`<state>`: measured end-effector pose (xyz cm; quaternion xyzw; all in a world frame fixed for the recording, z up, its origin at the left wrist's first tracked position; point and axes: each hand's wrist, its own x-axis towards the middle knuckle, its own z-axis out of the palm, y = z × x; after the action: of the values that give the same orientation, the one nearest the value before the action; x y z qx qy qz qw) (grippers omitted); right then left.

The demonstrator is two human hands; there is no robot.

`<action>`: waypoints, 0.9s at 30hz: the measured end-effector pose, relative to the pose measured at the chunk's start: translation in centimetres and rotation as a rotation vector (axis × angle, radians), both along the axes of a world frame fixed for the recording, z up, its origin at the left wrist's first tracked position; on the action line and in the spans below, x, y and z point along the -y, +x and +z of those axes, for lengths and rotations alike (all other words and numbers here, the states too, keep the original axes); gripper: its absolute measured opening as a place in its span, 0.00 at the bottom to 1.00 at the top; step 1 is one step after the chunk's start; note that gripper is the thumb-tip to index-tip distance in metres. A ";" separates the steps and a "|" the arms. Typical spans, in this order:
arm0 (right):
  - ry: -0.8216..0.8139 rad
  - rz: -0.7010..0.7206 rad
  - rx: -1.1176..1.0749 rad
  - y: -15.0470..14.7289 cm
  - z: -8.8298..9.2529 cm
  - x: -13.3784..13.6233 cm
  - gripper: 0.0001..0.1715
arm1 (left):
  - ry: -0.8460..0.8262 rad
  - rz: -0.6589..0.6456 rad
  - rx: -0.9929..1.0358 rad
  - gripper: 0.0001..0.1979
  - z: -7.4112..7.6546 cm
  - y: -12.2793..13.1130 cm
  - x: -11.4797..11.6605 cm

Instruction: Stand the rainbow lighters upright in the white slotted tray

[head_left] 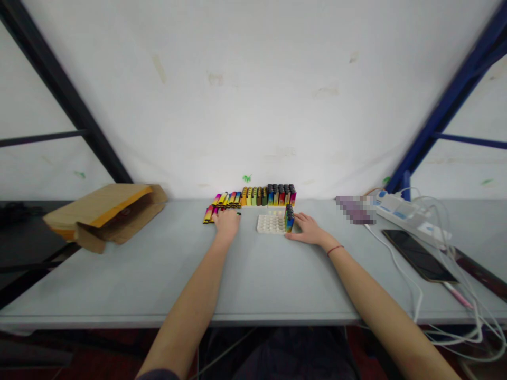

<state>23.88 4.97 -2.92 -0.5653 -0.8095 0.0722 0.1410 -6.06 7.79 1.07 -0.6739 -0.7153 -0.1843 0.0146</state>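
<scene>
My left hand point(227, 224) reaches palm down over colourful lighters point(208, 214) lying in a front row. Its fingertips are hidden among them, and a small dark end shows beside the hand. In front of me lies a white plastic tray point(271, 224) with a grid of holes. One row of upright lighters point(289, 218) with dark tops stands at its right side. Around that right end rests my right hand point(311, 229), fingers stretched out and apart. Its thumb lies at the tray's near corner, and the other fingers are beside the lighters.
Behind the tray, upright yellow-green lighters point(254, 196) and black-topped lighters point(281, 195) stand in blocks near the wall. More lighters point(227, 199) lie at their left. A brown paper bag point(106, 211) sits on the left. A phone point(420, 255), power strip point(412, 219) and white cables occupy the right.
</scene>
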 end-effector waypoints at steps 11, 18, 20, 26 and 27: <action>-0.019 -0.005 0.019 -0.2 0.4 0.1 0.53 | -0.199 -0.143 1.675 0.13 1.3 4.1 0.0; 0.004 0.012 0.008 0.0 0.0 -0.1 0.51 | -0.331 -0.234 1.792 0.22 0.4 5.1 0.8; 0.008 0.007 0.002 0.0 -0.1 -0.1 0.51 | -0.275 -0.244 1.791 0.23 0.2 5.1 0.8; 0.007 0.020 -0.001 0.1 -0.1 -0.2 0.52 | -0.247 -0.173 1.759 0.28 0.6 4.4 0.8; 0.007 0.017 0.000 0.1 -0.1 -0.2 0.52 | -0.253 -0.156 1.759 0.28 0.7 4.3 0.8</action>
<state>24.00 5.12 -3.06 -0.5578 -0.8146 0.0703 0.1423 -1.80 7.03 1.72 -0.3320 -0.4350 -0.5549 -0.6266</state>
